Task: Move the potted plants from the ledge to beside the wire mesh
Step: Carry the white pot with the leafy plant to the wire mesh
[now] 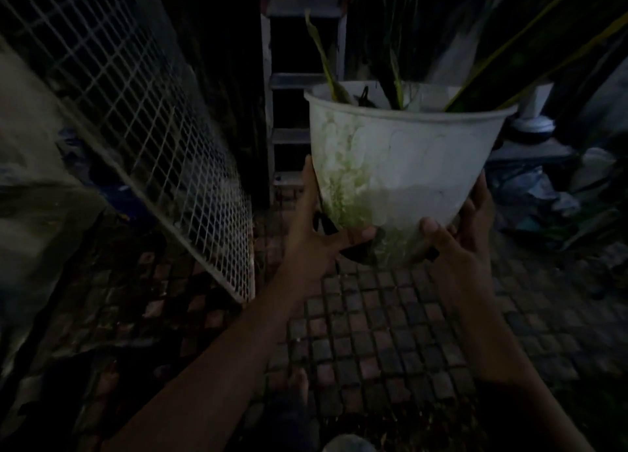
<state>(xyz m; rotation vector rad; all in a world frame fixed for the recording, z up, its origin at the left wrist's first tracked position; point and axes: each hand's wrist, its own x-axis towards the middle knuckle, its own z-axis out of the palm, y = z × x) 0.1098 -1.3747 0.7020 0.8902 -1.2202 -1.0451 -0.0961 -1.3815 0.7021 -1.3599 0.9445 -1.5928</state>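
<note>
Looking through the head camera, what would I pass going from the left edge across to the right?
Wire mesh → ladder → left hand → white plant pot → right hand

The fingers of both hands are hidden behind the white pot, whose base cannot be made out. The leaves are cut off by the top edge (far right). The right-hand clutter is lost in darkness.
</note>
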